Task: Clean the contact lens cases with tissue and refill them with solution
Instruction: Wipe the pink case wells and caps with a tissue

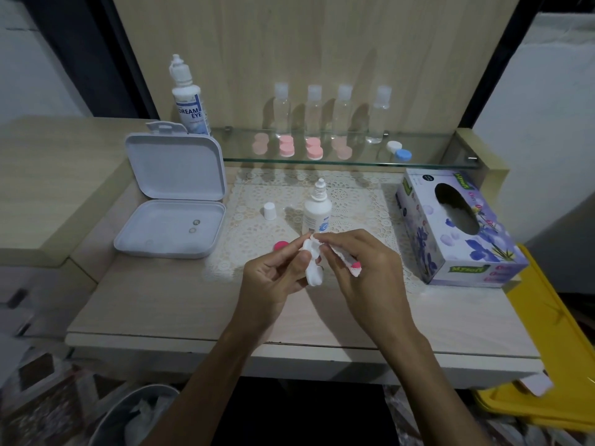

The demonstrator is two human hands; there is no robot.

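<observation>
My left hand (277, 278) grips a white contact lens case (313, 268) above the table, thumb on its front. My right hand (360, 268) pinches a wad of white tissue (346, 262) against the case's upper well, with a pink cap (355, 265) tucked in the same fingers. Another pink cap (281, 245) lies on the lace mat just left of my hands. A small uncapped solution bottle (317, 207) stands behind my hands, its white cap (269, 210) to the left. A purple tissue box (457, 230) sits at the right.
An open white box (174, 194) holding two lenses stands at the left. On the glass shelf (354, 162) are a large solution bottle (188, 98), several clear bottles (314, 111), several pink cases (286, 146) and a blue-white case (399, 151). A bin (138, 413) stands below.
</observation>
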